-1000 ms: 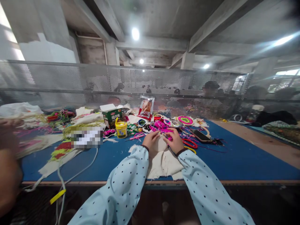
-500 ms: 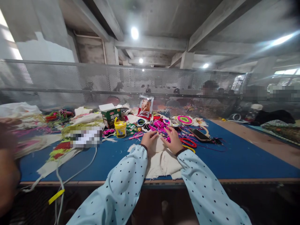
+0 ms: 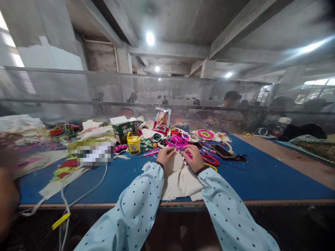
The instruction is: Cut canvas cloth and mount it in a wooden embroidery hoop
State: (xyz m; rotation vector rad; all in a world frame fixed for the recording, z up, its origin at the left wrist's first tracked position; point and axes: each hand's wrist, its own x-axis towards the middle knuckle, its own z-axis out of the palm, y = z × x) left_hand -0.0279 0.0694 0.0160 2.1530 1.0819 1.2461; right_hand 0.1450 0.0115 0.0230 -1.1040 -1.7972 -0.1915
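A cream cloth lies at the table's front edge, its upper part stretched into a round embroidery hoop. My left hand is closed on the hoop's upper left rim. At the upper right rim, the fingers of my right hand are bent together in a pinch; the exact point they grip is too small to make out. Bright pink yarn is heaped just beyond my fingertips. Red-handled scissors lie close to my right hand, and a pink pen-like tool lies left of my left hand.
A yellow tub, a green box and a red-and-white packet stand behind. The phone lies to the right. Yarn-covered cloth and a white cord are left, near another person's arm. A perforated metal screen closes the back.
My right hand's fingers, more spread before, have drawn together at the hoop's rim. More of the hoop's round face shows. The left hand has hardly moved.
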